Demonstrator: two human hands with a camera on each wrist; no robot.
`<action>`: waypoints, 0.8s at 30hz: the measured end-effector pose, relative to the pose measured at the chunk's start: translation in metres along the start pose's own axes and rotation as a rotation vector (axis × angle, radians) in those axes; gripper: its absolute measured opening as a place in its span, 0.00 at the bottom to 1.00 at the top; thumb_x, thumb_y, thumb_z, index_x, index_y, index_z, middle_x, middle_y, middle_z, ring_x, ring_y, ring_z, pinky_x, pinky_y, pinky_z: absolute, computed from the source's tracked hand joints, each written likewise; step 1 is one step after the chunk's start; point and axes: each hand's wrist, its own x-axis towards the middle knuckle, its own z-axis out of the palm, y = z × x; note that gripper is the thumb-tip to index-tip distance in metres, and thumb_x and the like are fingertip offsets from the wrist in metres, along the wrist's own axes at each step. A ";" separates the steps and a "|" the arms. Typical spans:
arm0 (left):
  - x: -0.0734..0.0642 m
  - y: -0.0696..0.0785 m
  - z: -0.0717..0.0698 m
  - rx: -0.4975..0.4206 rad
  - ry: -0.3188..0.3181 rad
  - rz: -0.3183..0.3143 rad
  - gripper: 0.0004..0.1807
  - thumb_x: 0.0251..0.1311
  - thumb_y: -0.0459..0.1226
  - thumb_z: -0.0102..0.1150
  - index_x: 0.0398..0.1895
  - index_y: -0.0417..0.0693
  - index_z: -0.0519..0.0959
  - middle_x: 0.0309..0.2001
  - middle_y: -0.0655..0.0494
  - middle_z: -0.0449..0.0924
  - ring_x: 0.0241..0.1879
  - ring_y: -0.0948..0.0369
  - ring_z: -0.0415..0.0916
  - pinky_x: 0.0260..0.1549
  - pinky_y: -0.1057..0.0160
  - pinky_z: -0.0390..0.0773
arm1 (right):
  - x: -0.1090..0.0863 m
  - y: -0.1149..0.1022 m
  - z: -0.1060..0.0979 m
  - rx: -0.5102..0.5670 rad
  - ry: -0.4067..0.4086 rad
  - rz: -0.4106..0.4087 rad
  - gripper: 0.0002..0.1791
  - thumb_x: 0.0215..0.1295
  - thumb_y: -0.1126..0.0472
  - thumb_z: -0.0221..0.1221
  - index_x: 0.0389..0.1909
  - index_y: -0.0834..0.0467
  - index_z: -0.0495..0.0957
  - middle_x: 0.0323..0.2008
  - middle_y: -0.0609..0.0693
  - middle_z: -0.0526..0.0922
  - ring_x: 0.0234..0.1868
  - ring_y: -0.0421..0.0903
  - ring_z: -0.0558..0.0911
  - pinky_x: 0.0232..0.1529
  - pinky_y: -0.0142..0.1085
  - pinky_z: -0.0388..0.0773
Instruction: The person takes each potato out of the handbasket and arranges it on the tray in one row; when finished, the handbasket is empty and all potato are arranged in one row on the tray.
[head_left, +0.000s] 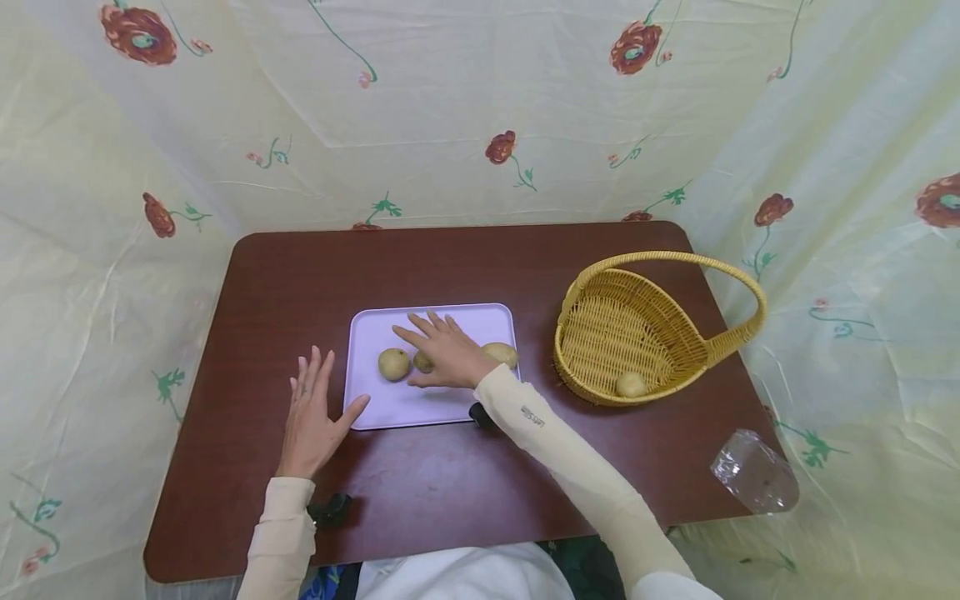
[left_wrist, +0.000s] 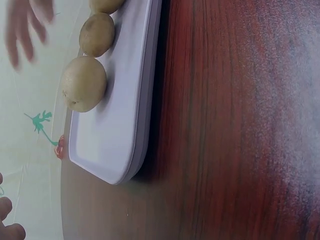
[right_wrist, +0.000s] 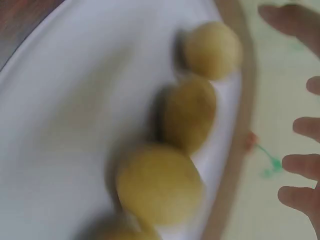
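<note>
Several potatoes lie in a row on a pale lilac tray point(head_left: 431, 410). The leftmost potato point(head_left: 393, 364) and the one at the right end point(head_left: 501, 354) show in the head view; another potato point(head_left: 423, 362) is partly covered by my right hand point(head_left: 452, 354). That hand is spread above the row, fingers apart, holding nothing. Potatoes close below it, such as a large yellowish potato point(right_wrist: 160, 185), look blurred in the right wrist view. My left hand point(head_left: 311, 421) is raised beside the tray's left edge, fingers extended and thumb out, with nothing in it.
Right of the tray, a yellow wicker basket point(head_left: 600, 333) with a tall handle holds one potato point(head_left: 632, 384). A clear plastic container or bag point(head_left: 754, 471) lies at the right edge of the brown table point(head_left: 420, 475). Flowered cloth point(head_left: 450, 108) hangs around the table.
</note>
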 end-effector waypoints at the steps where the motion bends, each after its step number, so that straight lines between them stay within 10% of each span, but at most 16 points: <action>1: 0.001 0.000 0.001 0.000 0.000 0.002 0.49 0.54 0.56 0.63 0.75 0.52 0.54 0.77 0.50 0.42 0.75 0.48 0.35 0.69 0.38 0.41 | -0.012 0.002 -0.009 0.005 0.019 0.006 0.49 0.56 0.35 0.62 0.75 0.45 0.51 0.75 0.53 0.50 0.74 0.60 0.48 0.71 0.56 0.49; 14: 0.005 0.000 0.005 0.001 -0.013 0.009 0.49 0.54 0.57 0.63 0.76 0.54 0.52 0.76 0.47 0.44 0.76 0.51 0.33 0.70 0.39 0.41 | -0.170 0.056 -0.069 0.013 0.270 0.249 0.54 0.50 0.37 0.67 0.74 0.48 0.54 0.74 0.58 0.51 0.74 0.63 0.44 0.69 0.62 0.45; 24: 0.004 0.002 0.006 -0.004 -0.014 0.006 0.49 0.54 0.57 0.63 0.76 0.54 0.53 0.77 0.49 0.42 0.76 0.50 0.33 0.70 0.39 0.40 | -0.220 0.125 -0.094 0.011 0.216 0.501 0.55 0.51 0.35 0.66 0.75 0.51 0.51 0.75 0.63 0.45 0.72 0.70 0.42 0.67 0.68 0.41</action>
